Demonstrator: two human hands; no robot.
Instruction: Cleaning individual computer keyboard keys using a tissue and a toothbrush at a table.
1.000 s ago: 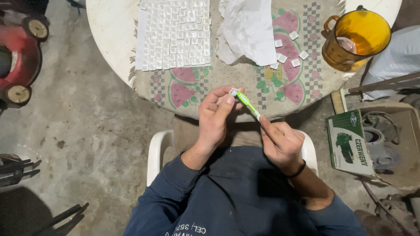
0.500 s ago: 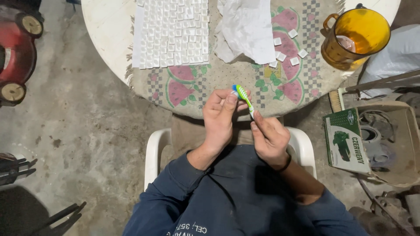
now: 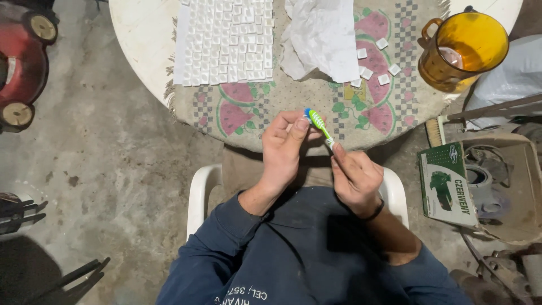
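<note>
I sit on a white plastic chair (image 3: 199,186) at a round white table (image 3: 141,42). My right hand (image 3: 353,176) grips the handle of a green and white toothbrush (image 3: 319,125), its head pointing up and left. My left hand (image 3: 285,148) pinches something small against the brush head; I cannot tell what it is. Both hands hover over the near edge of a fringed cloth with a watermelon pattern (image 3: 248,107).
A white sheet covered with rows of small white square tiles (image 3: 226,39) lies on the cloth. Beside it are crumpled white paper (image 3: 319,36), several loose tiles (image 3: 381,62) and an amber glass jug (image 3: 463,51). A green box (image 3: 449,183) stands at right, a red wheeled machine (image 3: 20,62) at left.
My hands and the toothbrush have stayed close together, shifting slightly; the right hand has drawn nearer to the left hand along the handle.
</note>
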